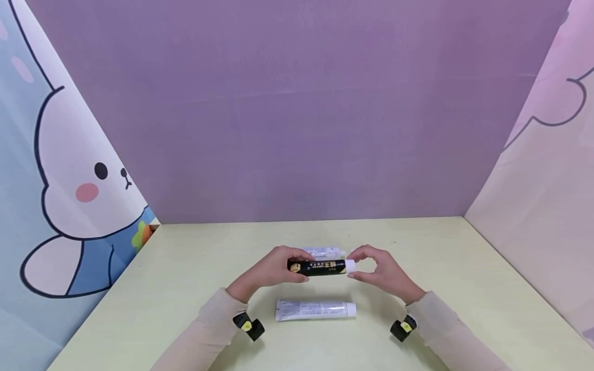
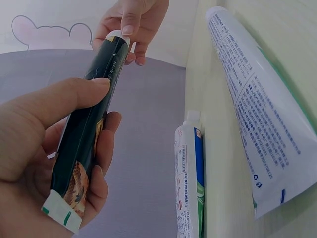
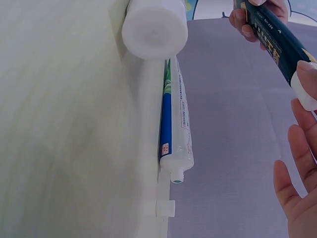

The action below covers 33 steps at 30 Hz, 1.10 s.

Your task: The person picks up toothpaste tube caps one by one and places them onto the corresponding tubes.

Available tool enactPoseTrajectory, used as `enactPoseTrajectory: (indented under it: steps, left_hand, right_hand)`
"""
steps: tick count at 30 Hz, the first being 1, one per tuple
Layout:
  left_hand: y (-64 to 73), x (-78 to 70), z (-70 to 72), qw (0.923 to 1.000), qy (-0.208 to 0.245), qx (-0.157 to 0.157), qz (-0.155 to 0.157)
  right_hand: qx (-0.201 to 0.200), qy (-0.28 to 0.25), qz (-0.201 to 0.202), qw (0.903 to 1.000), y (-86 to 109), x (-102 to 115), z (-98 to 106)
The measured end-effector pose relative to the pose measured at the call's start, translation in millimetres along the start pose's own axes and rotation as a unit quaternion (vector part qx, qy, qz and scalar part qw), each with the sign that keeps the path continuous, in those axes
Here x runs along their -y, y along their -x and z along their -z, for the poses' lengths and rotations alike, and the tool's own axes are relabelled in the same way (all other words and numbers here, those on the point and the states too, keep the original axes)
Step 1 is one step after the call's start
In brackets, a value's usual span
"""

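Observation:
My left hand grips a black toothpaste tube with gold lettering, holding it above the table. In the left wrist view its thumb lies along the black tube, whose crimped end points back at the palm. My right hand pinches the tube's white cap between thumb and fingers. A white capped tube lies on the table on the near side of the hands. Behind the black tube lies another white tube; in the right wrist view its narrow nozzle is bare.
A small white cap lies on the pale table, just beyond the bare nozzle. A purple panel rises along the table's back edge. Printed cloth panels flank the table on both sides.

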<state>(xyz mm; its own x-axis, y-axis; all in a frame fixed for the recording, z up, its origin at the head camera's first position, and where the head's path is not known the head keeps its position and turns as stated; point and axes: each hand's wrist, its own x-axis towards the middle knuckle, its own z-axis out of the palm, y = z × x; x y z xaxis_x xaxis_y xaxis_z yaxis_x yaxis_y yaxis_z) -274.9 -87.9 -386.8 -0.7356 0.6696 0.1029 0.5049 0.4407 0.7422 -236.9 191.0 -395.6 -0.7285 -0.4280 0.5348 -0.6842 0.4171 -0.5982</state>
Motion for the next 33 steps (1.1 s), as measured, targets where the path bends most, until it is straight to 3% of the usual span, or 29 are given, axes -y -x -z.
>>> enactPoseTrajectory:
  steps: [7,18,33]
  left_hand:
    - [-0.1,0.8,0.0,1.0000,0.001,0.008,0.005]
    - [1.3,-0.4,-0.6,0.9999,-0.010,0.011,-0.006]
    - [12.5,0.0,-5.3,0.9996,-0.020,0.008,-0.020]
  right_hand:
    - [-0.002,-0.006,0.015,0.9999,0.3,-0.1,1.9]
    - [0.011,-0.012,0.002,0.9999,0.9,1.1,5.3]
    - [-0.002,-0.019,-0.004,0.9998,12.1,13.4,-2.6]
